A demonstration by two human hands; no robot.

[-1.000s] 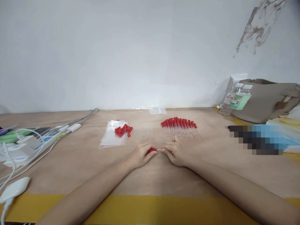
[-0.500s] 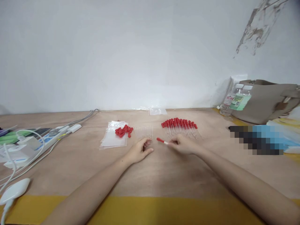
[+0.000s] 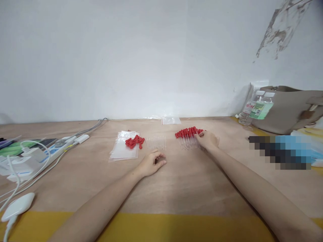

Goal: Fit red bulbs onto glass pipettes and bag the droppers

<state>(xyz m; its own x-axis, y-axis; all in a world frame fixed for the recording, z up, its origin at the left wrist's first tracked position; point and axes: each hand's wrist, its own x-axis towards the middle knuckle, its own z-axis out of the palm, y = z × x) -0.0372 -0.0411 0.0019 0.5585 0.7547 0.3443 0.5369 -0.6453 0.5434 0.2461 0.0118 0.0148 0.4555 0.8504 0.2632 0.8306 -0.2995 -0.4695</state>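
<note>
My left hand (image 3: pixel 152 163) rests on the table with its fingers loosely curled and the thumb apart, nothing in it. Just beyond it lies a row of clear glass tubes (image 3: pixel 157 143). To their left, loose red rubber bulbs (image 3: pixel 134 142) are heaped on clear plastic bags (image 3: pixel 122 151). My right hand (image 3: pixel 208 139) is over the right part of a fanned row of red-bulbed droppers (image 3: pixel 186 134). Its thumb and fingertips are pinched at a dropper among the red bulbs; the hand hides most of that dropper and its neighbours.
A power strip (image 3: pixel 51 153) with white chargers and cables lies at the left. Another small plastic bag (image 3: pixel 171 120) is against the wall. Bottles (image 3: pixel 261 107) and a grey-beige bag (image 3: pixel 290 111) stand at the back right. A yellow band (image 3: pixel 151 227) runs along the table's front.
My right hand has moved right and away from me, from beside my left hand to the dropper row, with the dropper it held. My left hand has barely moved.
</note>
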